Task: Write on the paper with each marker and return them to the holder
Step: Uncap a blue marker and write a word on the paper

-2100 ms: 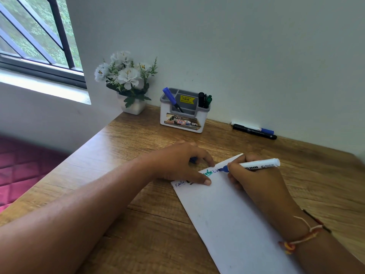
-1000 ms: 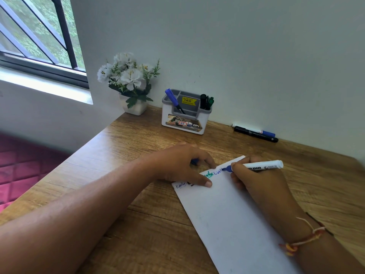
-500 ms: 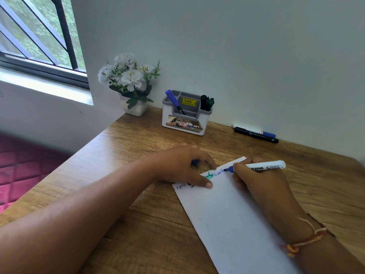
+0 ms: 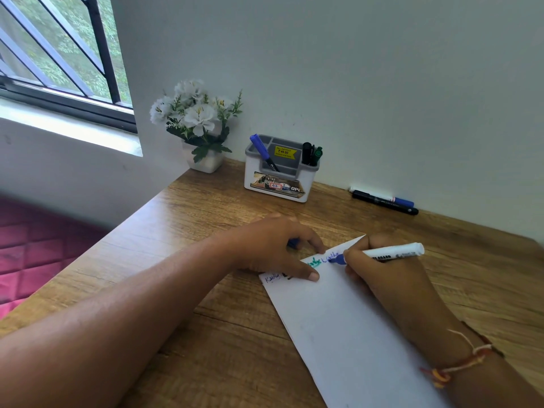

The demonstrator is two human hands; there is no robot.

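While blue-tipped white marker [image 4: 391, 252] is being gripped by closed right hand [image 4: 382, 269], white paper sheet [image 4: 347, 328] is being pinned by left hand [image 4: 273, 248], fingers curled around small blue object, likely cap; light, even strokes advised.

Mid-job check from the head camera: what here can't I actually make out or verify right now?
- Head view: the words on the paper are too small, partly under the left hand.
- A blue object under the left hand's fingers: mostly covered, unidentifiable.
- The two markers by the wall: labels too small.
- Marker bodies inside the holder: hidden by its walls.
- Paper's near end: cut off by the bottom edge.
- White marker grip: covered by the right hand.
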